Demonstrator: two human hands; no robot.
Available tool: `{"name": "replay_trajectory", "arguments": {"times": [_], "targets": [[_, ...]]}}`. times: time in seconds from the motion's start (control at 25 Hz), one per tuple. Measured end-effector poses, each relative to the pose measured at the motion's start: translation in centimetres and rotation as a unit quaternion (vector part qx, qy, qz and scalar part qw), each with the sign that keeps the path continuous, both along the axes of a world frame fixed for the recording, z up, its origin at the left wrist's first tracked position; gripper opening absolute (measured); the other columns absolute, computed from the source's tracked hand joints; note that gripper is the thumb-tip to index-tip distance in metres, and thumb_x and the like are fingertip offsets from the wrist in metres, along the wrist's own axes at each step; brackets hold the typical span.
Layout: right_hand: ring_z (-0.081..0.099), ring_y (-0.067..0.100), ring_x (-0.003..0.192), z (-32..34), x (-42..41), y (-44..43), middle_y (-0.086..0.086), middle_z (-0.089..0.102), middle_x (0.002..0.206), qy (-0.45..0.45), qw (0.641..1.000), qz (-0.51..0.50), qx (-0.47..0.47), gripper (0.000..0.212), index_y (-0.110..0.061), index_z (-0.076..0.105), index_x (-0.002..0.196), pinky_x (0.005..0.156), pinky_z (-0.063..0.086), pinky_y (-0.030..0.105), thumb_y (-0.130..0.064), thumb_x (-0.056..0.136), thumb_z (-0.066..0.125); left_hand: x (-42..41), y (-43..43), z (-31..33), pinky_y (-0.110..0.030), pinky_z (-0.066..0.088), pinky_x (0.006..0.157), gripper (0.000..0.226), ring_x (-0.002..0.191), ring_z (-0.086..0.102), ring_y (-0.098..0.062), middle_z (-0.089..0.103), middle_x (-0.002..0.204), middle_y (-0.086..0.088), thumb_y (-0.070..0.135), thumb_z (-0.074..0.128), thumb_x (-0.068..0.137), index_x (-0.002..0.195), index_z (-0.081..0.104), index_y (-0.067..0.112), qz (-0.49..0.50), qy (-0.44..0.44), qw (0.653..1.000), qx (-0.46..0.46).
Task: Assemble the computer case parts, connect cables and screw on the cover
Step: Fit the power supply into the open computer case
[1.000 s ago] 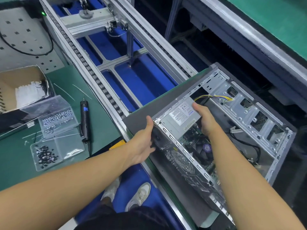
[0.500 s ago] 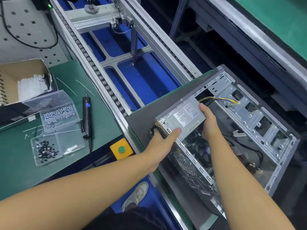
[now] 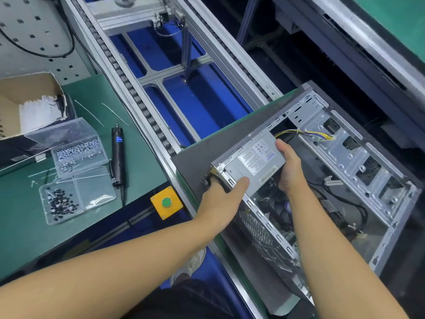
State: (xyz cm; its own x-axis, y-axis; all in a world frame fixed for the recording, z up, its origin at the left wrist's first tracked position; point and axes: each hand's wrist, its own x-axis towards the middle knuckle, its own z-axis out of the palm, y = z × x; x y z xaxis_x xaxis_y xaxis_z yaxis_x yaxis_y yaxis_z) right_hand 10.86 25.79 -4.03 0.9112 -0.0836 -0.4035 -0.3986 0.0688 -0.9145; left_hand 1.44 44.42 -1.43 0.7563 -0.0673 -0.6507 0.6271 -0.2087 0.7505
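Note:
An open grey computer case [image 3: 358,157] lies on its side on a dark pallet [image 3: 197,155] on the conveyor. A silver power supply [image 3: 253,162] with a white label sits in the case's near corner, its yellow and black cables [image 3: 305,134] running toward the case's far end. My left hand [image 3: 223,199] grips the corner of the case frame at the power supply's end, thumb lying on the supply's top face. My right hand [image 3: 289,166] holds the supply's inner side, fingers hidden behind it. Motherboard and fan [image 3: 282,206] show below.
On the green bench at left lie a black electric screwdriver [image 3: 117,155], clear boxes of silver screws [image 3: 78,150] and black screws [image 3: 60,204], and a cardboard box [image 3: 30,102]. A yellow box with a green button [image 3: 166,202] sits by the conveyor rail [image 3: 128,84].
My left hand slid from the case's outer end wall onto the frame corner, thumb now across the power supply. The right hand stays on the supply. The view shifted slightly.

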Motion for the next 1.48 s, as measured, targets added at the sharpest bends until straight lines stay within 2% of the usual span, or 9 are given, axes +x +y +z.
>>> {"name": "replay_trajectory", "arguments": {"times": [0.16, 0.28, 0.32, 0.48, 0.72, 0.88, 1.16, 1.36, 1.48], "targets": [[0.072, 0.013, 0.083, -0.2, -0.1, -0.3, -0.003, 0.077, 0.088, -0.023, 1.000, -0.001, -0.005, 0.037, -0.027, 0.083, 0.088, 0.080, 0.051, 0.032, -0.047, 0.090, 0.052, -1.6, 1.1, -1.1, -0.043, 0.028, 0.118, 0.117, 0.141, 0.035, -0.016, 0.033, 0.154, 0.012, 0.095, 0.042, 0.060, 0.154, 0.025, 0.028, 0.037, 0.057, 0.993, -0.100], [0.071, 0.023, 0.105, -0.2, -0.3, -0.2, 0.006, 0.076, 0.109, 0.000, 0.999, -0.036, -0.012, 0.053, -0.020, 0.078, 0.110, 0.096, 0.050, 0.040, -0.059, 0.078, 0.061, -3.3, 2.3, -2.6, -0.035, 0.032, 0.113, 0.041, 0.128, 0.045, -0.014, 0.048, 0.132, 0.010, 0.052, 0.039, 0.099, 0.130, 0.054, 0.030, 0.008, 0.047, 0.996, -0.078], [0.071, 0.023, 0.106, -0.3, -0.4, -0.2, 0.006, 0.076, 0.110, -0.002, 0.999, -0.036, -0.020, 0.053, -0.022, 0.078, 0.110, 0.095, 0.050, 0.040, -0.060, 0.078, 0.060, -3.8, 2.5, -3.2, -0.033, 0.033, 0.112, 0.037, 0.129, 0.045, -0.014, 0.045, 0.139, 0.007, 0.035, 0.037, 0.102, 0.134, 0.052, 0.027, -0.034, 0.019, 0.999, -0.031], [0.073, 0.010, 0.087, -0.2, -0.8, -0.2, -0.006, 0.078, 0.091, -0.026, 0.999, 0.000, -0.034, 0.035, -0.035, 0.082, 0.087, 0.087, 0.049, 0.036, -0.051, 0.092, 0.051, -4.2, 1.3, -3.9, -0.037, 0.024, 0.118, 0.069, 0.145, 0.013, -0.016, 0.005, 0.158, 0.012, 0.025, 0.041, 0.097, 0.158, 0.009, 0.020, -0.158, -0.071, 0.983, 0.065], [0.058, 0.012, 0.065, 0.5, -0.1, -0.1, -0.007, 0.064, 0.069, -0.031, 0.996, -0.064, -0.048, 0.028, -0.026, 0.070, 0.064, 0.064, 0.041, 0.029, -0.045, 0.082, 0.058, -4.8, -0.2, -4.0, -0.034, 0.015, 0.118, 0.094, 0.147, -0.006, -0.003, -0.010, 0.161, 0.019, 0.025, 0.049, 0.080, 0.155, -0.008, 0.033, -0.142, -0.060, 0.987, -0.031], [0.059, 0.017, 0.070, 0.8, 1.2, -0.6, -0.005, 0.066, 0.073, -0.031, 0.993, -0.103, -0.058, 0.030, -0.027, 0.068, 0.063, 0.067, 0.043, 0.031, -0.046, 0.084, 0.058, -4.3, 0.5, -4.1, -0.041, 0.004, 0.123, 0.082, 0.148, -0.004, -0.002, 0.000, 0.163, 0.015, 0.019, 0.050, 0.084, 0.156, 0.012, 0.032, -0.163, -0.071, 0.984, -0.029], [0.069, 0.027, 0.114, 0.1, 0.9, -1.0, 0.008, 0.074, 0.119, -0.017, 0.999, -0.042, -0.020, 0.045, -0.022, 0.074, 0.114, 0.097, 0.050, 0.043, -0.056, 0.092, 0.055, -4.8, 0.7, -3.1, -0.017, 0.019, 0.109, 0.062, 0.135, 0.026, 0.009, 0.029, 0.147, 0.028, 0.015, 0.047, 0.094, 0.151, 0.032, 0.035, -0.099, -0.083, 0.991, -0.036], [0.071, 0.019, 0.102, 0.5, 0.2, -1.0, -0.002, 0.078, 0.104, -0.012, 0.999, -0.022, -0.029, 0.033, -0.027, 0.075, 0.104, 0.100, 0.050, 0.041, -0.050, 0.090, 0.055, -3.2, -0.3, -2.0, -0.009, 0.036, 0.070, 0.074, 0.070, 0.049, 0.022, 0.046, 0.115, 0.032, 0.021, 0.049, 0.090, 0.154, 0.016, 0.039, -0.027, -0.023, 0.994, -0.105], [0.071, 0.014, 0.089, 0.7, 0.2, -0.4, -0.005, 0.077, 0.093, -0.016, 0.999, -0.031, -0.031, 0.032, -0.024, 0.073, 0.100, 0.087, 0.051, 0.035, -0.049, 0.087, 0.056, -3.8, -0.8, -1.9, -0.010, 0.040, 0.074, 0.091, 0.075, 0.050, 0.020, 0.053, 0.102, 0.038, 0.020, 0.051, 0.071, 0.154, 0.018, 0.031, -0.022, -0.007, 0.990, -0.140]]}}
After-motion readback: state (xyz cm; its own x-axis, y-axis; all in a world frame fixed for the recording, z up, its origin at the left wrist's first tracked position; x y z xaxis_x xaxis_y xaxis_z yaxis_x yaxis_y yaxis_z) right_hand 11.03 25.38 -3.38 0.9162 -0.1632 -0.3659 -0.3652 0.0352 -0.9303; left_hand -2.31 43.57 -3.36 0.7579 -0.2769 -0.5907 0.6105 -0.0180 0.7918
